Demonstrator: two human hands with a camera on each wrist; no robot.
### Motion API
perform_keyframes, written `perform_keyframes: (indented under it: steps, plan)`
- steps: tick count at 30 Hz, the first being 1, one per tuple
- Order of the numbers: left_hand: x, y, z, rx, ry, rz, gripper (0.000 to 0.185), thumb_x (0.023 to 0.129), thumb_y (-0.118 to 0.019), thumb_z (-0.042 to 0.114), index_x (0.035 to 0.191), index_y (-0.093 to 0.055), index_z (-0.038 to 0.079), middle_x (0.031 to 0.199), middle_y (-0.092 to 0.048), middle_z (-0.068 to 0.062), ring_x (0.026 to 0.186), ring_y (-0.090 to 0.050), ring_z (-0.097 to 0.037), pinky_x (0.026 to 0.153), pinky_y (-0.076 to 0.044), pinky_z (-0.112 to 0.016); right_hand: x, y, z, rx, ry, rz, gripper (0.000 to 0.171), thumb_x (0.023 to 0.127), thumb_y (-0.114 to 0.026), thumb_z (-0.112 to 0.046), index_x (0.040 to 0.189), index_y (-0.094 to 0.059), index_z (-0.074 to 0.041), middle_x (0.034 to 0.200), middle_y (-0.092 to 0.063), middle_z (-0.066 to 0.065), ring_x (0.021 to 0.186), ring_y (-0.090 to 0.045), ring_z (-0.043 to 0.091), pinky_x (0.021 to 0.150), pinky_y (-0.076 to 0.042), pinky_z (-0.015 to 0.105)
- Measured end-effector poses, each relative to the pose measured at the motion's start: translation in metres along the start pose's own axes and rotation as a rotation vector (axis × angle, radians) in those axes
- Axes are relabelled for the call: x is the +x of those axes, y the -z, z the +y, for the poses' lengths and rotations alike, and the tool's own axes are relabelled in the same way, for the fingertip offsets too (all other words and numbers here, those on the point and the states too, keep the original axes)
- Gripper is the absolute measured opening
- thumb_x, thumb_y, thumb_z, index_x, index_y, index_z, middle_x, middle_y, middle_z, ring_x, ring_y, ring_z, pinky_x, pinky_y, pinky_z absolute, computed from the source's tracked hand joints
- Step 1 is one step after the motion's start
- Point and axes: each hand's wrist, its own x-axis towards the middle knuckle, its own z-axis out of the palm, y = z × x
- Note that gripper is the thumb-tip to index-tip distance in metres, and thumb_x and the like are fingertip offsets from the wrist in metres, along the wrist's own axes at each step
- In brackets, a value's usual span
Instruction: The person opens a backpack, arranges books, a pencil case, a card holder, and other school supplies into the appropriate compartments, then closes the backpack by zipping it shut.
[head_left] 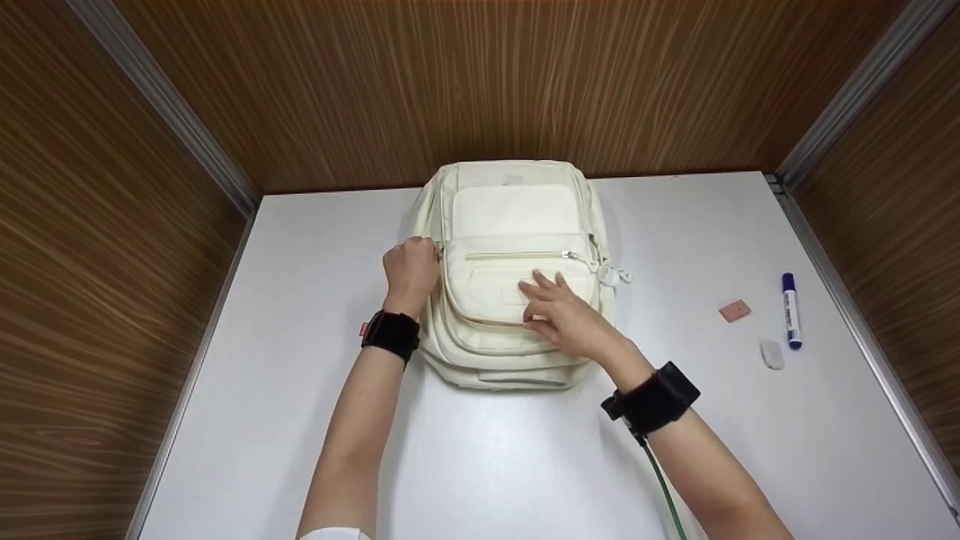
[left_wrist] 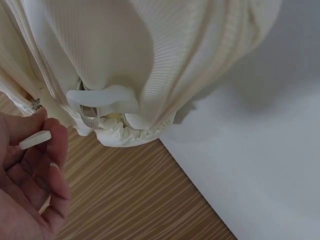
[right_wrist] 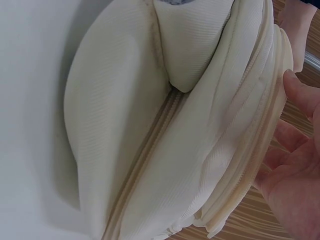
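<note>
A cream backpack point(head_left: 517, 210) lies on the white table, its front pockets facing up. At the bag's left side, my left hand point(head_left: 411, 271) pinches a zipper pull point(left_wrist: 35, 140), whose pale tab shows between thumb and fingers in the left wrist view. The metal slider point(left_wrist: 35, 104) sits just beyond the fingertips. My right hand point(head_left: 564, 315) rests with spread, relaxed fingers over the lower front pocket point(head_left: 487, 289), thumb at its edge in the right wrist view. A short horizontal zipper point(head_left: 517, 256) crosses the pocket above that hand.
A small white charm point(head_left: 609, 276) hangs at the bag's right side. Farther right on the table lie a reddish flat piece point(head_left: 735, 310), a white eraser-like block point(head_left: 771, 354) and a blue-capped marker point(head_left: 791, 311). Wood-grain panels point(head_left: 480, 82) enclose the back and sides.
</note>
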Motion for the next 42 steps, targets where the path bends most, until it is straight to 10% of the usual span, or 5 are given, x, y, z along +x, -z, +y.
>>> perform_keyframes:
  steps: [17,26,30,34,42]
  plan:
    - [-0.024,-0.005,-0.01,-0.246,-0.029,0.033,0.018,0.097,-0.062,0.012,0.105,-0.072,-0.001,0.097,-0.067,-0.015,0.09,-0.065,-0.033,0.08,-0.051,-0.044,-0.002,0.005,-0.015,-0.032,-0.076,-0.032,0.008,0.103,-0.05,-0.013,0.105,-0.056,-0.007,0.144,-0.046,0.022,0.14,-0.031,0.04,0.113,-0.017,0.056]
    - [-0.05,-0.006,-0.004,-0.6,-0.34,0.001,0.035,0.093,-0.046,-0.003,0.121,-0.067,0.002,0.132,-0.059,-0.012,0.133,-0.044,-0.029,0.113,-0.027,-0.034,0.004,0.018,-0.029,-0.138,-0.117,-0.093,0.018,0.103,-0.045,-0.005,0.12,-0.053,-0.004,0.138,-0.053,0.02,0.136,-0.039,0.037,0.111,-0.024,0.056]
    - [-0.059,-0.005,-0.004,-0.619,-0.386,-0.076,0.049,0.081,-0.054,0.0,0.129,-0.062,0.004,0.14,-0.054,-0.009,0.14,-0.036,-0.026,0.116,-0.02,-0.034,0.007,0.027,-0.032,-0.142,-0.117,-0.092,0.016,0.103,-0.044,-0.004,0.119,-0.049,-0.006,0.118,-0.063,0.014,0.128,-0.05,0.034,0.11,-0.028,0.056]
    - [-0.063,-0.004,-0.004,-0.594,-0.42,-0.079,0.056,0.076,-0.066,0.005,0.132,-0.059,0.005,0.141,-0.053,-0.008,0.14,-0.035,-0.025,0.116,-0.018,-0.035,0.01,0.037,-0.033,-0.108,-0.107,-0.061,0.008,0.106,-0.042,-0.015,0.11,-0.047,-0.01,0.082,-0.054,0.004,0.084,-0.062,0.023,0.107,-0.032,0.055]
    - [-0.062,0.0,0.007,-0.529,-0.495,0.066,0.042,0.082,-0.076,0.001,0.122,-0.063,0.002,0.126,-0.064,-0.012,0.126,-0.051,-0.03,0.111,-0.031,-0.043,0.016,0.064,-0.035,-0.046,-0.112,-0.001,0.013,0.107,-0.042,-0.019,0.112,-0.052,-0.012,0.09,-0.067,0.009,0.083,-0.067,0.026,0.073,-0.052,0.042]
